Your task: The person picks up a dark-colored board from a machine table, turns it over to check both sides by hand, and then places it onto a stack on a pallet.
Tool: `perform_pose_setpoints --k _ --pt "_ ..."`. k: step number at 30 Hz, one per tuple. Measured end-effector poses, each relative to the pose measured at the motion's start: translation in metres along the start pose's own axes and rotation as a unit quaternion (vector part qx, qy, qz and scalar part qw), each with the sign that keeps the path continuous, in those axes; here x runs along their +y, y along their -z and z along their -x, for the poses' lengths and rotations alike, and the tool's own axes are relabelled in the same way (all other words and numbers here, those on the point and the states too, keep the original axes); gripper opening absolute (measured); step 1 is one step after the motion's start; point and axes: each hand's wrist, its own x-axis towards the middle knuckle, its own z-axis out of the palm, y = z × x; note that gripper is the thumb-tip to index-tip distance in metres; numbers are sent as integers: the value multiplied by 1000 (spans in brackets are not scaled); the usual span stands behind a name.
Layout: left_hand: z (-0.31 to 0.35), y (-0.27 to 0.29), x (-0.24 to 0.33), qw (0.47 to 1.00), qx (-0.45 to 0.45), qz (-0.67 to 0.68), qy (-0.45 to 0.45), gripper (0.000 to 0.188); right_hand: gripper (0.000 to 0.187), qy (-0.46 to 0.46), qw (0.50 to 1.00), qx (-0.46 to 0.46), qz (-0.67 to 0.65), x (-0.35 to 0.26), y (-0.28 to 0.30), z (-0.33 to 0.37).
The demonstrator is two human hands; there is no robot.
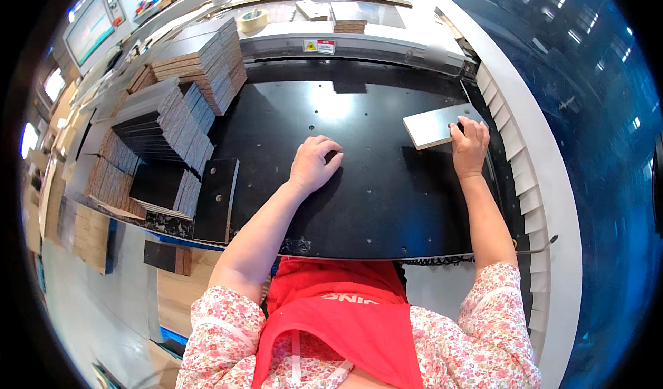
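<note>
A small rectangular board (431,124) with a pale, shiny face lies at the right side of the black tabletop (373,182). My right hand (471,144) has its fingers bent onto the board's right part, thumb and fingertips closed on it. Over the middle of the tabletop is my left hand (316,162), empty, its fingers loosely curled and the thumb a little apart from them. A dark board with holes (216,199) lies at the left, beside the stacks.
Stacks of cut chipboard panels (162,123) stand along the left edge. Behind the tabletop, a tape roll (253,21) sits on a pale ledge. A ribbed white guard (528,175) borders the right side. A screen (90,30) stands far left.
</note>
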Motion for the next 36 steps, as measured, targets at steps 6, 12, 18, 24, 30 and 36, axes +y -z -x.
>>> perform_pose_setpoints --k 6,12,18,24,30,36 --pt "16 3 17 1000 -15 6 17 14 10 4 1000 16 21 13 2 1" --pt "48 19 38 998 17 53 36 18 15 25 996 -56 -66 13 -13 4" --pt "64 37 77 996 51 2 66 82 10 161 975 0 -150 -87 32 -40" --pt "87 81 86 978 46 0 203 93 6 243 925 63 -284 -202 61 -68" --pt "148 126 69 935 201 -162 242 90 18 187 909 63 -367 -260 57 -73" --pt "193 138 13 852 227 -286 374 82 13 188 893 -1 -408 -257 29 -41"
